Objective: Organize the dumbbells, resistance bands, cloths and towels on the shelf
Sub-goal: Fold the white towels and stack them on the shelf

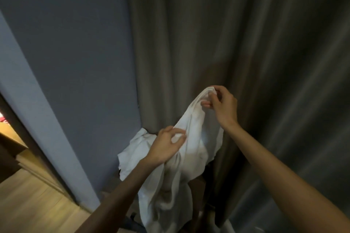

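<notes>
White cloth: lower centre of the frame, held up, hanging in loose folds.
Right hand: at the cloth's top, pinching its edge between thumb and fingertips.
Left hand: lower, fingers curled into a fold at mid-cloth.
Curtain: grey-brown, behind, filling the right.
Wall: blue-grey, left.
Floor: wooden, lower left corner.

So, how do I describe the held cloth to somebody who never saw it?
Find the grey-brown pleated curtain beside the blue-grey wall. Before their corner hangs a thin white cloth, the only thing lifted: right hand pinches its top, left hand grips lower.
</notes>
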`<state>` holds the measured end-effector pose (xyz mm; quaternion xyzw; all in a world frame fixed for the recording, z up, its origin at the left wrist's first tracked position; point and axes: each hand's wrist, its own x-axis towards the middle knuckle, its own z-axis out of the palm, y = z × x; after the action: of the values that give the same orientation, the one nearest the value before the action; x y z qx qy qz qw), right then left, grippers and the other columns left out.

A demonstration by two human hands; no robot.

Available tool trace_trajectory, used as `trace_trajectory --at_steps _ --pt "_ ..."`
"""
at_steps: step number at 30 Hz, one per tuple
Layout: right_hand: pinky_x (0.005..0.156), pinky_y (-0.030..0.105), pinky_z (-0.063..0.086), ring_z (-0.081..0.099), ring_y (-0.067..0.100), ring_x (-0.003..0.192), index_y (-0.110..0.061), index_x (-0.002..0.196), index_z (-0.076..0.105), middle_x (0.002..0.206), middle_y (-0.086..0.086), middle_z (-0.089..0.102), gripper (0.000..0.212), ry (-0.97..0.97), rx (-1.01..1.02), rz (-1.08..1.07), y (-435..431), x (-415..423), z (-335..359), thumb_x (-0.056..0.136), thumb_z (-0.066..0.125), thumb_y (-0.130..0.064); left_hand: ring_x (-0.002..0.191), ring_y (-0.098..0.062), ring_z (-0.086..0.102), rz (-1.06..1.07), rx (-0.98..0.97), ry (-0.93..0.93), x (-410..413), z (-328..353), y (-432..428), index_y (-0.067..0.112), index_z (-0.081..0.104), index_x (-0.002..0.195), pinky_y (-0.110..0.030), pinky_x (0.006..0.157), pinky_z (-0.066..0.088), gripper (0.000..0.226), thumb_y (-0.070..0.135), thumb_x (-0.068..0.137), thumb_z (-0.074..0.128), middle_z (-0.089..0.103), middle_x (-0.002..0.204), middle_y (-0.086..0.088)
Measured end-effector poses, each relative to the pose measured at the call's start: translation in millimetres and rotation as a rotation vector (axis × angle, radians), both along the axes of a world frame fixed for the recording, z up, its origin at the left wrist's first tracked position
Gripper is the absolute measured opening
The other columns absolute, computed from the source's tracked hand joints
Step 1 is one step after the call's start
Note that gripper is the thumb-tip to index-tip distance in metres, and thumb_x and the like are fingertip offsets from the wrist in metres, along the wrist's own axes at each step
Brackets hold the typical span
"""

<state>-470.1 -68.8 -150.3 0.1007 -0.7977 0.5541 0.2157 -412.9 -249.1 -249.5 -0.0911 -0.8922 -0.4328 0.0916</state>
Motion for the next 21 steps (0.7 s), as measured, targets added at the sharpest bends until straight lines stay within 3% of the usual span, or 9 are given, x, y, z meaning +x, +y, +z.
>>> trace_trajectory --at_steps 2,4,9,14,16,21 --pt "0.061 0.006 0.048 0.065 -0.006 0.076 -0.014 0.112 0.059 0.093 -0.013 0.06 0.015 0.023 0.002 -0.005 -6.4 3.5 3.1 0.097 0.054 -0.015 0.109 -0.009 0.049 0.169 -0.01 0.013 4.7 5.5 13.8 0.032 0.062 0.112 -0.028 0.097 0.042 0.042 0.058 0.079 0.063 0.054 0.114 0.009" --pt "0.064 0.007 0.049 0.065 -0.002 0.081 -0.015 0.112 0.059 0.091 -0.019 0.059 0.015 0.044 0.006 0.0 -10.2 8.2 5.4 0.097 0.054 -0.016 0.109 -0.013 0.046 0.295 -0.127 0.056 6.4 6.2 23.3 0.028 0.058 0.114 -0.031 0.096 0.041 0.054 0.065 0.075 0.063 0.05 0.117 0.006" --pt "0.071 0.017 0.055 0.069 0.002 0.078 -0.018 0.109 0.057 0.093 -0.012 0.065 0.012 0.091 -0.021 0.035 -7.2 16.3 9.6 0.099 0.051 -0.016 0.108 -0.024 0.048 0.439 -0.215 0.157 5.9 -8.4 23.0 0.018 0.059 0.102 -0.036 0.093 0.038 0.027 0.042 0.091 0.054 0.049 0.119 -0.004" --pt "0.083 0.033 0.057 0.07 0.015 0.081 -0.012 0.105 0.057 0.093 0.003 0.067 0.012 0.113 -0.137 -0.074 15.9 6.3 13.2 0.098 0.047 -0.01 0.102 -0.028 0.051 0.292 -0.405 0.233 4.3 -3.9 -11.0 0.011 0.053 0.117 -0.04 0.091 0.043 0.032 0.035 0.1 0.04 0.048 0.115 -0.011" --pt "0.085 0.038 0.057 0.069 0.019 0.085 -0.013 0.105 0.057 0.097 0.007 0.066 0.013 0.098 -0.175 -0.108 19.5 2.2 13.7 0.097 0.047 -0.009 0.094 -0.03 0.053 0.202 -0.375 0.309 0.7 8.5 -25.7 0.007 0.055 0.109 -0.038 0.085 0.044 0.031 0.034 0.1 0.042 0.049 0.107 -0.013" --pt "0.085 0.034 0.056 0.068 0.018 0.088 -0.016 0.106 0.057 0.098 0.002 0.065 0.014 0.145 -0.221 -0.138 17.2 -2.9 35.8 0.097 0.048 -0.01 0.082 -0.027 0.059 0.176 -0.168 0.481 -4.6 55.1 -51.2 0.005 0.062 0.091 -0.027 0.078 0.041 0.033 0.031 0.097 0.043 0.059 0.089 -0.009"
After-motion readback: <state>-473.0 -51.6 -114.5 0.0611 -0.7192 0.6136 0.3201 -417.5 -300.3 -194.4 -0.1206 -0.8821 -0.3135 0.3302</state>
